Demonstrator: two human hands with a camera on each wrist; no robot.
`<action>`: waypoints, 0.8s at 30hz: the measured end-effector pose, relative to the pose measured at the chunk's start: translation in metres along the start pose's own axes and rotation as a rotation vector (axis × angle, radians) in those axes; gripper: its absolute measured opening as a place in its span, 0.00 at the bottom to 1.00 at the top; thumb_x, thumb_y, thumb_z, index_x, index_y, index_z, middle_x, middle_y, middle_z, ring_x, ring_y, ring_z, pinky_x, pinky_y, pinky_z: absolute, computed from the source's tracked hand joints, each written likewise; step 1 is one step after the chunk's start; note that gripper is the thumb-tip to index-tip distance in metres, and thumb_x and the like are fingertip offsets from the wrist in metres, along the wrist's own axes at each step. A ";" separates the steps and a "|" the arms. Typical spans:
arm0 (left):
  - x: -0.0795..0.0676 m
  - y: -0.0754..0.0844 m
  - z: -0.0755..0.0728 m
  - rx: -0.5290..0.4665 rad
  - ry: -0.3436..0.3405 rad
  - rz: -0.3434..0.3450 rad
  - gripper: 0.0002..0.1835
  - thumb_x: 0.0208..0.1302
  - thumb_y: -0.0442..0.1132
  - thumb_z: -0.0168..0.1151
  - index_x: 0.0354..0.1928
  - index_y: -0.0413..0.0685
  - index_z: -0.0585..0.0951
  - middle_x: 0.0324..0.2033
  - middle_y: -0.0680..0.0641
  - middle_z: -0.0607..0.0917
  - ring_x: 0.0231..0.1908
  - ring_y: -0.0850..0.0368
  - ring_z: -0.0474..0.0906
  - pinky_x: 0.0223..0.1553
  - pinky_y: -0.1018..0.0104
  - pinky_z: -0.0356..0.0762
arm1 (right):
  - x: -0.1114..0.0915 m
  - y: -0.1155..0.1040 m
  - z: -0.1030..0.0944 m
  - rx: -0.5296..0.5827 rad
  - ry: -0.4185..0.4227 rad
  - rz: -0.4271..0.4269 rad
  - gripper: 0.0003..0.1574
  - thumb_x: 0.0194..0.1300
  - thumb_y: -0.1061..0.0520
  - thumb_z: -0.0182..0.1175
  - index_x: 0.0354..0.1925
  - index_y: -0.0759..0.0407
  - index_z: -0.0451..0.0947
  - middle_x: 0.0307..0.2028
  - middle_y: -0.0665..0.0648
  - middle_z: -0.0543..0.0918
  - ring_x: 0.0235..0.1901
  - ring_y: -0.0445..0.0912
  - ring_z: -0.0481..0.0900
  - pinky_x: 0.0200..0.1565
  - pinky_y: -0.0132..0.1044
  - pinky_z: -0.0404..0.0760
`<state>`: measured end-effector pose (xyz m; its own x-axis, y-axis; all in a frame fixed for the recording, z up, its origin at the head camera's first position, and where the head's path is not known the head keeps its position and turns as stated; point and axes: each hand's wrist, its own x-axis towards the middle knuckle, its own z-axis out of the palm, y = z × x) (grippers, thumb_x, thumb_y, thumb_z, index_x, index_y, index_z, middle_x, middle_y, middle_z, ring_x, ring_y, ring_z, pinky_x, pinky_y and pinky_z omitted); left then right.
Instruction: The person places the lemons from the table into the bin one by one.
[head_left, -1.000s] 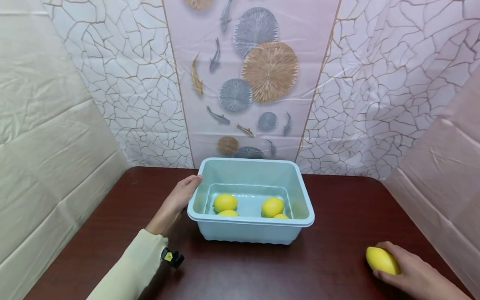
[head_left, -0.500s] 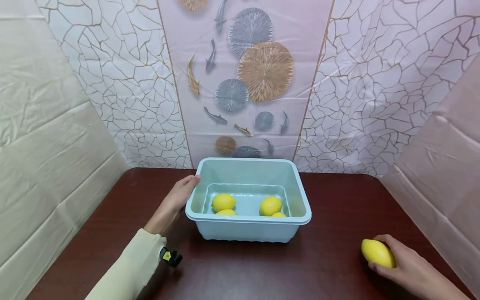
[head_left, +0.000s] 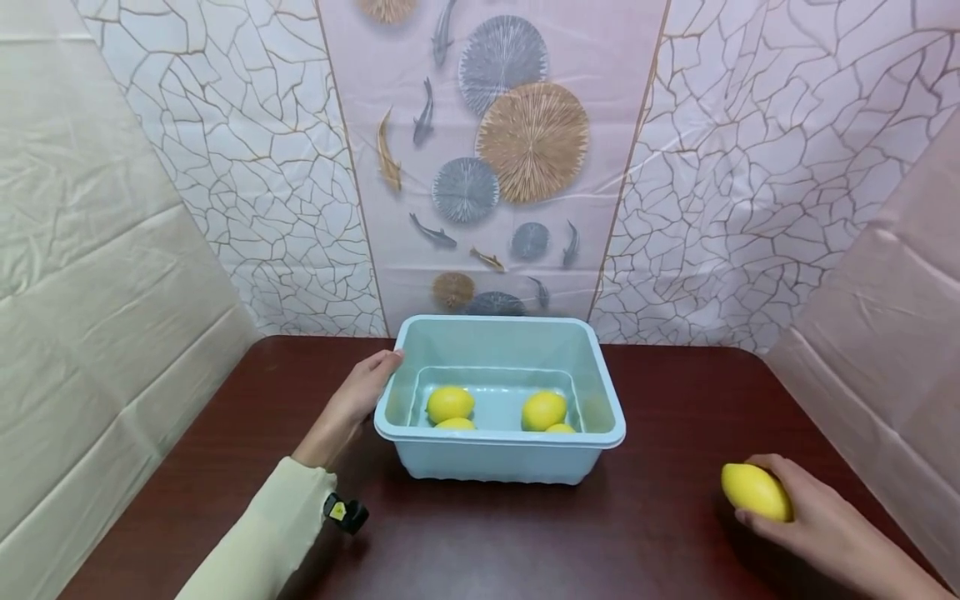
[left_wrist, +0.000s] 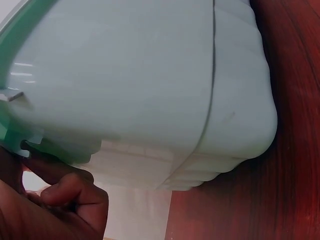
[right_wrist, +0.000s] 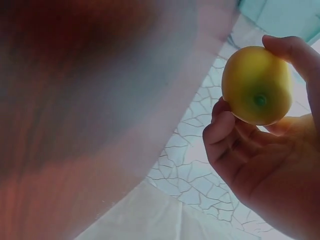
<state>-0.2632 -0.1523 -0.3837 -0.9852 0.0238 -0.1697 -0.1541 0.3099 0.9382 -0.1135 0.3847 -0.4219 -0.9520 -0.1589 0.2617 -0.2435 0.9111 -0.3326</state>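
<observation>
A light blue plastic basin (head_left: pixel 495 457) stands on the table, and my left hand (head_left: pixel 365 385) grips its left rim, thumb over the edge. In the left wrist view the curled fingers (left_wrist: pixel 75 197) show beneath the rim beside the basin's outer wall (left_wrist: pixel 135 75). Two lemons, one in front of the other, lie at the left inside, the rear lemon (head_left: pixel 450 404) showing more fully. Another pair sits at the right, with its rear lemon (head_left: pixel 543 411) partly covering the front one. At the right, my right hand (head_left: pixel 813 508) holds a lemon (right_wrist: pixel 257 87) between thumb and fingers.
The dark red-brown table (head_left: pixel 600 533) stretches between the basin and the right hand. Behind it hangs a patterned backdrop (head_left: pixel 495 275), close to the basin's far side. Pale quilted panels (head_left: pixel 135 292) flank the table. A black wrist camera (head_left: pixel 347 513) sits at the left cuff.
My right hand has moved slightly away from me and a little left, with the lemon held in it. The left hand keeps its grip on the basin rim.
</observation>
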 end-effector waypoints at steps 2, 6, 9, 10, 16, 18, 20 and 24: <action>0.000 -0.001 0.000 -0.004 0.006 0.001 0.27 0.75 0.59 0.46 0.58 0.43 0.77 0.49 0.38 0.81 0.44 0.49 0.80 0.42 0.61 0.80 | 0.002 -0.003 -0.001 0.007 0.019 -0.010 0.37 0.48 0.53 0.78 0.53 0.59 0.72 0.39 0.53 0.78 0.27 0.31 0.65 0.25 0.32 0.66; 0.001 -0.002 0.001 -0.021 0.015 0.014 0.27 0.76 0.57 0.47 0.56 0.41 0.77 0.48 0.37 0.81 0.43 0.49 0.80 0.41 0.60 0.80 | 0.007 -0.010 -0.007 0.028 0.045 -0.021 0.39 0.48 0.53 0.79 0.54 0.60 0.72 0.42 0.56 0.78 0.28 0.31 0.65 0.25 0.32 0.67; 0.002 -0.001 0.001 -0.034 0.015 0.013 0.26 0.76 0.57 0.47 0.56 0.41 0.77 0.48 0.37 0.81 0.43 0.48 0.81 0.42 0.59 0.81 | 0.014 -0.018 -0.013 0.046 0.060 -0.031 0.40 0.48 0.53 0.79 0.56 0.60 0.71 0.45 0.58 0.78 0.30 0.31 0.67 0.26 0.32 0.68; 0.002 -0.001 0.002 -0.037 0.013 0.016 0.26 0.76 0.56 0.47 0.56 0.41 0.77 0.48 0.37 0.81 0.43 0.48 0.81 0.42 0.59 0.81 | 0.016 -0.021 -0.016 0.050 0.063 -0.037 0.40 0.48 0.53 0.79 0.57 0.60 0.71 0.45 0.58 0.78 0.30 0.31 0.67 0.26 0.32 0.68; 0.002 0.001 -0.001 -0.031 0.012 0.008 0.26 0.75 0.58 0.47 0.55 0.43 0.77 0.47 0.38 0.81 0.41 0.50 0.80 0.38 0.64 0.80 | 0.033 -0.043 -0.030 0.070 0.076 -0.069 0.39 0.51 0.51 0.77 0.59 0.56 0.71 0.46 0.54 0.78 0.32 0.33 0.70 0.29 0.31 0.70; 0.002 0.000 -0.002 -0.028 0.014 0.003 0.26 0.75 0.58 0.47 0.54 0.43 0.77 0.46 0.39 0.81 0.40 0.51 0.80 0.36 0.66 0.79 | 0.038 -0.050 -0.033 0.076 0.070 -0.071 0.39 0.52 0.50 0.77 0.59 0.55 0.71 0.45 0.53 0.78 0.32 0.34 0.71 0.29 0.31 0.71; 0.002 -0.001 -0.002 -0.030 0.013 0.006 0.25 0.75 0.57 0.47 0.54 0.42 0.77 0.45 0.39 0.81 0.39 0.52 0.80 0.35 0.67 0.78 | 0.042 -0.058 -0.034 0.080 0.061 -0.066 0.39 0.53 0.49 0.76 0.59 0.54 0.71 0.45 0.52 0.79 0.32 0.34 0.71 0.30 0.32 0.71; 0.003 -0.001 0.000 -0.028 0.007 0.011 0.25 0.75 0.57 0.47 0.53 0.41 0.77 0.44 0.40 0.81 0.38 0.53 0.79 0.35 0.68 0.78 | 0.046 -0.069 -0.037 0.099 0.047 -0.054 0.37 0.55 0.48 0.75 0.59 0.51 0.71 0.43 0.50 0.79 0.31 0.36 0.73 0.30 0.32 0.72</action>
<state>-0.2657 -0.1527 -0.3849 -0.9873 0.0198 -0.1575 -0.1455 0.2825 0.9482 -0.1335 0.3286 -0.3531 -0.9277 -0.1867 0.3233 -0.3137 0.8594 -0.4037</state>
